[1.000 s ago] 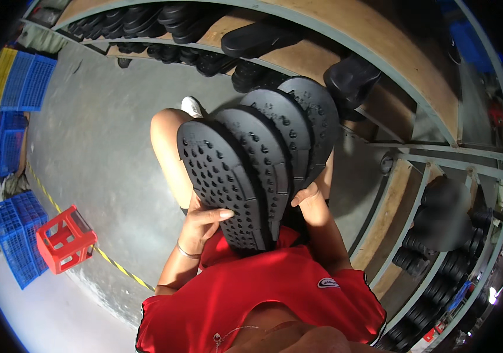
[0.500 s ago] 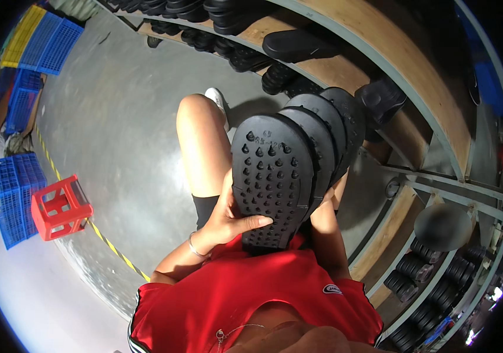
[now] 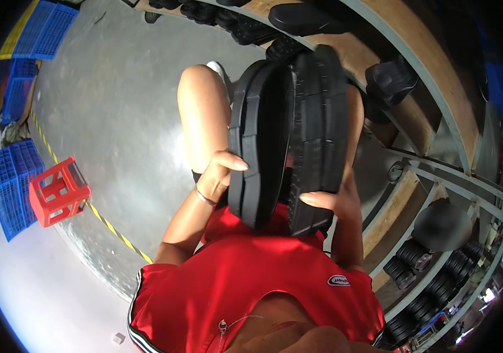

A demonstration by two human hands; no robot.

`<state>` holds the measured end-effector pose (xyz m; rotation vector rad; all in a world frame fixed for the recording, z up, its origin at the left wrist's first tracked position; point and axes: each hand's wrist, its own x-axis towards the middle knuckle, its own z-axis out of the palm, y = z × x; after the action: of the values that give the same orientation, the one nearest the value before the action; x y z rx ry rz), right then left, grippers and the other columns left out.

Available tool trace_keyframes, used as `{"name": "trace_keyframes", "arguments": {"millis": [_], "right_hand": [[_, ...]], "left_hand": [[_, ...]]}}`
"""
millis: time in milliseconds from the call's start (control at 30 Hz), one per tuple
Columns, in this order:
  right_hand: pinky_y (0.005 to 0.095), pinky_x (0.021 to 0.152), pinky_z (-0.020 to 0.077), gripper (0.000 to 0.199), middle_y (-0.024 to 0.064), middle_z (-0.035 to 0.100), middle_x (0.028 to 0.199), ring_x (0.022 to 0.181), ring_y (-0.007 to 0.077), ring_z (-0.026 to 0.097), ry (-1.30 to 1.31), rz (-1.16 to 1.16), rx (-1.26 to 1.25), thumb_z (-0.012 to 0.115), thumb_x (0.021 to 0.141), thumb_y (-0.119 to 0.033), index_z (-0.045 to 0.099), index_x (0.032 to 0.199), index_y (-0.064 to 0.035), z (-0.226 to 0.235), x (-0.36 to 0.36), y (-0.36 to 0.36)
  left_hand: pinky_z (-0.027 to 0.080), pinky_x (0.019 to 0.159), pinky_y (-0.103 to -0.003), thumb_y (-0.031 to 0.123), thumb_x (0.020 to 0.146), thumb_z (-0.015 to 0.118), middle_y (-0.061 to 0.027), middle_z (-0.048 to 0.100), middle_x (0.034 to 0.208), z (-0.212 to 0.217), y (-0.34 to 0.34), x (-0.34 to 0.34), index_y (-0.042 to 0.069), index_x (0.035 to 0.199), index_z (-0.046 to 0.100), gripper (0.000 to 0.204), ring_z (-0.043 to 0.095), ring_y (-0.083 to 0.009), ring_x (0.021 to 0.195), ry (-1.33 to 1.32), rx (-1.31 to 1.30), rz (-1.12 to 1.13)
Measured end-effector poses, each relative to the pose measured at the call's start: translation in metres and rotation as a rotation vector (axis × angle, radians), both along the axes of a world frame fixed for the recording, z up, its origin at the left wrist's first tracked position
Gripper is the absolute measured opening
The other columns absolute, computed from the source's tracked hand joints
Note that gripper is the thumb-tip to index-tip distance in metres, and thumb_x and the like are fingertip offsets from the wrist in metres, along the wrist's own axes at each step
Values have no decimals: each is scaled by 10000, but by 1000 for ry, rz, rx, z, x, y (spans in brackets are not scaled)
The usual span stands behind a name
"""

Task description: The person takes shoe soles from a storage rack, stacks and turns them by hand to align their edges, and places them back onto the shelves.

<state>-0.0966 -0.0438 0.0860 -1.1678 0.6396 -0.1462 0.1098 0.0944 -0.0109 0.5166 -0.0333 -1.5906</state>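
Note:
Two pairs of thick black shoe soles stand edge-up in front of my red shirt, with a narrow gap between them. My left hand (image 3: 221, 172) is closed round the near part of the left pair of soles (image 3: 251, 132), its thumb on the outer edge. Round the right pair of soles (image 3: 322, 129) my right hand (image 3: 336, 203) is closed, thumb across the near end and the other fingers hidden behind. Small studs show along the inner side of the right pair. Both pairs tilt slightly and are held above my lap.
Wooden shelves (image 3: 433, 76) with black soles curve along the far and right side. A lower rack (image 3: 401, 212) at right holds more soles. To the left stand a red plastic stool (image 3: 60, 191), blue crates (image 3: 11, 182) and yellow-black floor tape (image 3: 113, 232).
The soles, fanned in one stack with a studded underside facing up, are now parted into two pairs turned on edge. My right hand has come out from behind them.

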Motion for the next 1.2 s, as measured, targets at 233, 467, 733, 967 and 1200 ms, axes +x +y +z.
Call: {"name": "trace_keyframes", "arguments": {"millis": [233, 467, 733, 967, 1200], "right_hand": [[381, 1070, 331, 1154, 205, 332, 1449, 1320, 289, 392, -193, -214, -254, 819, 686, -452, 133, 1505, -16, 17, -8, 26], [411, 1062, 363, 828, 156, 420, 1399, 1254, 268, 461, -219, -464, 439, 633, 792, -377, 277, 1451, -24, -42, -3, 31], [437, 1065, 368, 654, 186, 501, 1338, 1241, 310, 487, -407, -495, 484, 531, 859, -347, 405, 1363, 49, -83, 33, 14], [465, 1047, 403, 811, 169, 466, 1372, 1246, 295, 486, -442, -918, 452, 707, 806, -284, 286, 1448, -21, -139, -19, -32], [317, 1000, 436, 952, 84, 492, 1293, 1174, 179, 514, -175, -149, -215, 792, 563, 68, 348, 1393, -80, -87, -29, -72]], "left_hand": [[496, 969, -448, 28, 610, 643, -211, 640, 1149, -18, -11, -18, -58, 1259, 528, 665, 630, -343, 1052, 398, -89, 61], [320, 1093, -385, 229, 718, 743, -198, 402, 1431, 37, -22, -27, -73, 1328, 460, 737, 394, -293, 1331, -404, -34, -58], [201, 1145, -436, 396, 486, 922, -240, 243, 1487, 77, -25, -41, 12, 1503, 67, 1384, 200, -384, 1417, -1722, 17, 49], [322, 1041, -463, 143, 496, 863, -203, 430, 1231, 115, -43, 11, 100, 1496, 234, 1183, 441, -388, 1148, -1803, -113, -39], [167, 1101, -568, 517, 603, 808, -207, 404, 1356, 74, -39, 26, 188, 1439, 401, 986, 363, -397, 1300, -2317, -199, -196]]}}
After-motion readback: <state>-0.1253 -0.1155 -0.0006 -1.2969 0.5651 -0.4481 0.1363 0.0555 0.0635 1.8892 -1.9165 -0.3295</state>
